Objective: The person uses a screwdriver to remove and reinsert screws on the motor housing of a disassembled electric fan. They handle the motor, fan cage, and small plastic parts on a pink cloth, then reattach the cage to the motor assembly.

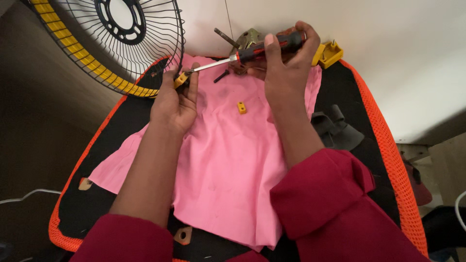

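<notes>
My left hand [175,99] pinches a small yellow plastic clip [181,79] near the fan guard's rim. My right hand [285,68] grips a screwdriver [262,48] with a black and red handle; its metal shaft points left and its tip meets the yellow clip. Both hands hover over a pink cloth [228,160] spread on a black mat. A second small yellow clip [241,107] lies loose on the cloth between my hands. Behind the screwdriver sits a brass-coloured fan motor part [248,38] with a dark shaft.
A black wire fan guard [121,43] with a yellow rim leans at the top left. The black mat [359,106] has an orange mesh edge. A yellow plastic piece [330,53] and a dark grey plastic part [337,131] lie at the right. White cables run at both sides.
</notes>
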